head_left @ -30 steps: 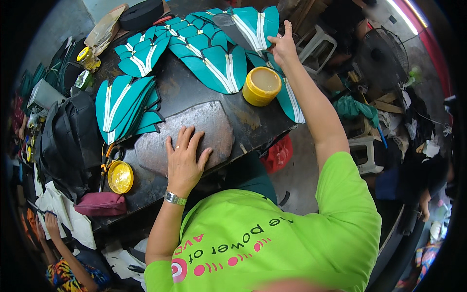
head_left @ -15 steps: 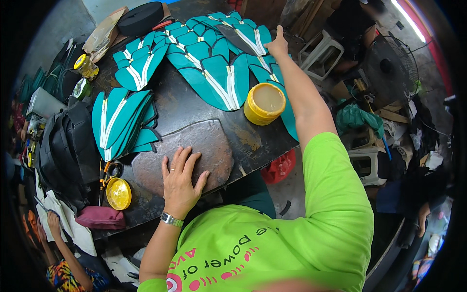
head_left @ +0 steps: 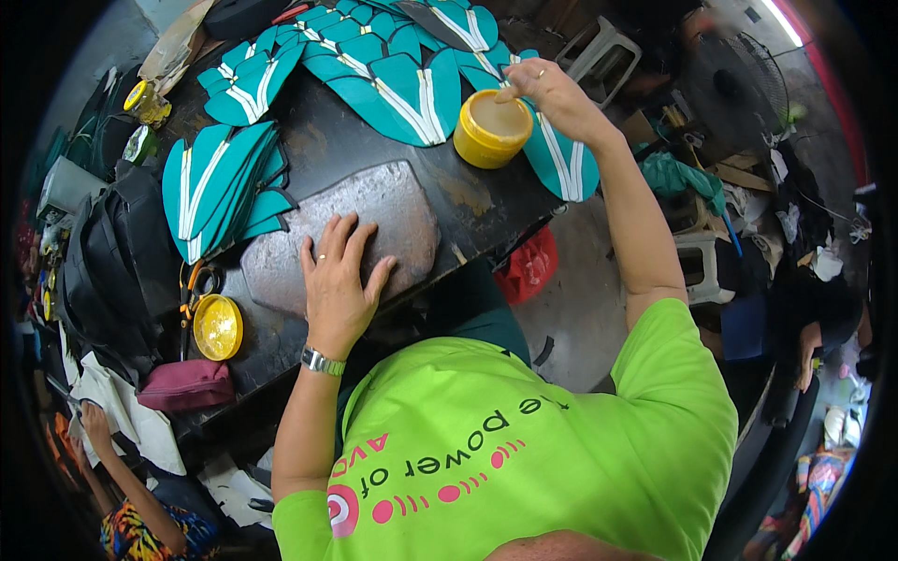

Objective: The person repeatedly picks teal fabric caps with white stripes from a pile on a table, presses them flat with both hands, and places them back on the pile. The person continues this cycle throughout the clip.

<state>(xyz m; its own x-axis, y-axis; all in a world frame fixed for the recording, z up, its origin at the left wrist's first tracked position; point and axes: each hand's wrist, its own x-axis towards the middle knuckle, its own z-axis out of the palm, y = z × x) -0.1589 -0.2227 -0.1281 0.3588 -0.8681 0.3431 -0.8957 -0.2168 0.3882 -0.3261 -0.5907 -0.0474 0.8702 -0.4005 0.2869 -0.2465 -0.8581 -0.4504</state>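
Observation:
My left hand (head_left: 339,266) lies with its fingers spread on a flat grey-brown slab (head_left: 398,220), apparently stone, at the table's near edge. Over the rim of a yellow tub (head_left: 486,154) of pale, cloudy stuff hangs my right hand (head_left: 559,101). Its fingers are partly bent and apart, one tip close to the contents, and I see nothing held. Teal shoe-upper-like pieces with white V-shaped strips (head_left: 398,101) spread over the far table in overlapping rows. One such piece (head_left: 552,154) lies beside the tub, under my right hand. A stack of them (head_left: 210,187) sits left of the slab.
On the left are orange-handled scissors (head_left: 192,280), a yellow lid (head_left: 218,327), a maroon pouch (head_left: 187,385) and a black bag (head_left: 122,271). A yellow-capped jar (head_left: 147,103) stands farther back. Stools (head_left: 603,61) and a fan (head_left: 739,84) are at right. Another person's arm (head_left: 131,477) shows lower left.
My right hand has come back from the far teal pieces to the yellow tub. The view has shifted, so the table sits higher in it. My left hand stays on the slab.

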